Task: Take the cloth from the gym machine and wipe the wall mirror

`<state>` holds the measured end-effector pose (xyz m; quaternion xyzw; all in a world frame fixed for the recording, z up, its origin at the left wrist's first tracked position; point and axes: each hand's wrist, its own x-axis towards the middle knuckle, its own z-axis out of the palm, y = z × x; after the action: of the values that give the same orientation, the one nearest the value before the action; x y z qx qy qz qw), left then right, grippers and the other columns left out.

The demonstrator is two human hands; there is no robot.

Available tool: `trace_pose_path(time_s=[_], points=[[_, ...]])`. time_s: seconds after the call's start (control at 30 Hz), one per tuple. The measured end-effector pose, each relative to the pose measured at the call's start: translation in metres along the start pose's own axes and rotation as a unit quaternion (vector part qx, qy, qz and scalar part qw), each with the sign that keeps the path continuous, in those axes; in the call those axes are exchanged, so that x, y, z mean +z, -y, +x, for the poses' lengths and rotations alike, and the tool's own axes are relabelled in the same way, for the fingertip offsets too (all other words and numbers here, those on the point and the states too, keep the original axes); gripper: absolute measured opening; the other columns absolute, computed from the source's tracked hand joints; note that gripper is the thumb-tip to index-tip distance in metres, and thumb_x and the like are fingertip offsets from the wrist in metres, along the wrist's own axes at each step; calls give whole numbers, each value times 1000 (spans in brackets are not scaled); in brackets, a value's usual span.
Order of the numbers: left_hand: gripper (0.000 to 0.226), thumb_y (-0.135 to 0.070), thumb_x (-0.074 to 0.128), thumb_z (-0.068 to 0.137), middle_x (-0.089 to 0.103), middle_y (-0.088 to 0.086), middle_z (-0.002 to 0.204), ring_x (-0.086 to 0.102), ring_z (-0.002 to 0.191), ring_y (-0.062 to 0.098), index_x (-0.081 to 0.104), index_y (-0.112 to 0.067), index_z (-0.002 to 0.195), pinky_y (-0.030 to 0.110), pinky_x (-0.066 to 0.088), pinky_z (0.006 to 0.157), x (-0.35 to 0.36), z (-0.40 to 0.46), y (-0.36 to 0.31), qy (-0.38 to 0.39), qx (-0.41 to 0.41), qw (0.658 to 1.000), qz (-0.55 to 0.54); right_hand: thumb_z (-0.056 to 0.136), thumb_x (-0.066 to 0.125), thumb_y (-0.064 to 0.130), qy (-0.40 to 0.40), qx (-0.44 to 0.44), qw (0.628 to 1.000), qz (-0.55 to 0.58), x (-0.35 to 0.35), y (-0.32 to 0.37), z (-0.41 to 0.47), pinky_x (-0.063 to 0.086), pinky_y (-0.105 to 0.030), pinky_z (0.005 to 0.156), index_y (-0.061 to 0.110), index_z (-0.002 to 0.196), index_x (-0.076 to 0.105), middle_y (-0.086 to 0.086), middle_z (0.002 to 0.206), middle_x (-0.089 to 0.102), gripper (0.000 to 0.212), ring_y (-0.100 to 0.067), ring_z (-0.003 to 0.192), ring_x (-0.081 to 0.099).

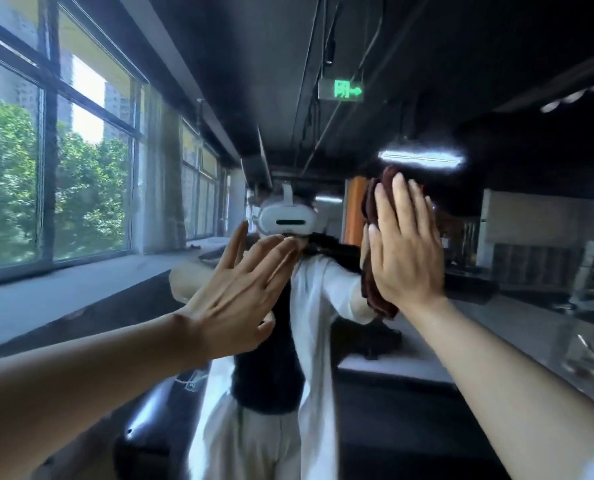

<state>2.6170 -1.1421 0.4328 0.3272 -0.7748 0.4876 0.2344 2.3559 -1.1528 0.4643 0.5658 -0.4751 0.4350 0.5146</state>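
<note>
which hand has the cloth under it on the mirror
The right hand: its straight fingers press the dark red cloth flat against the mirror. The left hand is spread with nothing under it.

Cloth [375, 271] btwn right hand [404, 251] & mirror [323, 81]; left hand [240, 289] beside, left.

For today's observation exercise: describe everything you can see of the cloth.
The cloth is dark reddish-brown, soft and thick like towelling, bunched in folds. It is held upright, flat against the mirror, right of centre in the view. The right hand presses on it with straight fingers, covering its middle; its edges show above the fingertips, along the thumb side and below the palm. Nothing else is seen touching it; the left hand is apart from it.
</note>
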Motion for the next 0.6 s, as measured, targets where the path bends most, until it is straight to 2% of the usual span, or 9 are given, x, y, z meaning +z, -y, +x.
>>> trace_pose_path(time_s=[0.13, 0.27, 0.33, 0.4, 0.47, 0.5, 0.53, 0.57, 0.6], points=[[99, -40, 78, 63, 39, 22, 153, 36, 141, 38, 44, 2, 146, 69, 14, 116, 7, -4, -10, 5, 26, 1000, 0, 107, 28, 29, -18, 88, 996, 13, 0, -37, -43, 19, -51, 124, 2, 153, 36, -21, 162, 27, 54, -38, 150, 24], [114, -49, 78, 63, 22, 18, 163, 25, 149, 34, 29, -1, 154, 72, 12, 114, 10, -19, -5, 17, 45, 999, 11, 109, 28, 34, -32, 159, 986, 22, 5, -16, -71, 23, -59, 120, -2, 152, 35, -24, 162, 26, 57, -42, 149, 23], [119, -56, 77, 64, 15, 15, 165, 20, 151, 30, 23, -3, 156, 74, 11, 113, 10, -22, -1, 25, 56, 998, 20, 108, 26, 37, -21, 111, 993, 37, 9, 22, -82, 17, -56, 123, 1, 154, 32, -22, 163, 24, 59, -41, 151, 21], [120, -60, 77, 65, 13, 14, 165, 18, 152, 30, 21, -3, 156, 74, 10, 113, 10, -22, -1, 26, 59, 998, 22, 107, 31, 39, 24, -32, 998, 49, 15, 64, -97, 10, -50, 126, 6, 156, 27, -15, 165, 19, 59, -36, 153, 19], [120, -59, 77, 65, 14, 15, 165, 19, 151, 31, 24, -2, 155, 74, 10, 113, 9, -23, -2, 24, 56, 998, 21, 105, 40, 36, 55, -165, 984, 43, 17, 82, -105, 13, -45, 126, 9, 155, 32, -11, 165, 20, 58, -31, 153, 22], [119, -58, 78, 64, 16, 15, 165, 21, 151, 31, 26, -1, 155, 74, 9, 114, 9, -24, -2, 24, 53, 998, 21, 105, 42, 34, 61, -202, 977, 36, 16, 77, -102, 17, -45, 125, 9, 154, 35, -10, 164, 23, 56, -30, 152, 24], [118, -55, 80, 63, 20, 16, 164, 24, 150, 32, 29, 0, 153, 74, 8, 114, 9, -25, -2, 24, 52, 998, 19, 105, 42, 31, 54, -206, 977, 25, 15, 66, -96, 20, -45, 125, 8, 154, 36, -11, 163, 26, 54, -30, 152, 26], [115, -51, 82, 61, 25, 17, 162, 28, 148, 33, 33, 0, 152, 74, 7, 114, 10, -26, -2, 21, 52, 998, 17, 105, 40, 29, 41, -169, 985, 21, 14, 53, -88, 21, -46, 124, 7, 154, 36, -13, 163, 28, 53, -30, 152, 25], [113, -47, 82, 60, 30, 18, 160, 31, 146, 34, 36, 1, 150, 74, 6, 114, 10, -27, -4, 17, 53, 998, 17, 106, 38, 28, 23, -84, 996, 26, 12, 37, -77, 18, -45, 125, 4, 153, 36, -15, 163, 28, 53, -31, 152, 24]])
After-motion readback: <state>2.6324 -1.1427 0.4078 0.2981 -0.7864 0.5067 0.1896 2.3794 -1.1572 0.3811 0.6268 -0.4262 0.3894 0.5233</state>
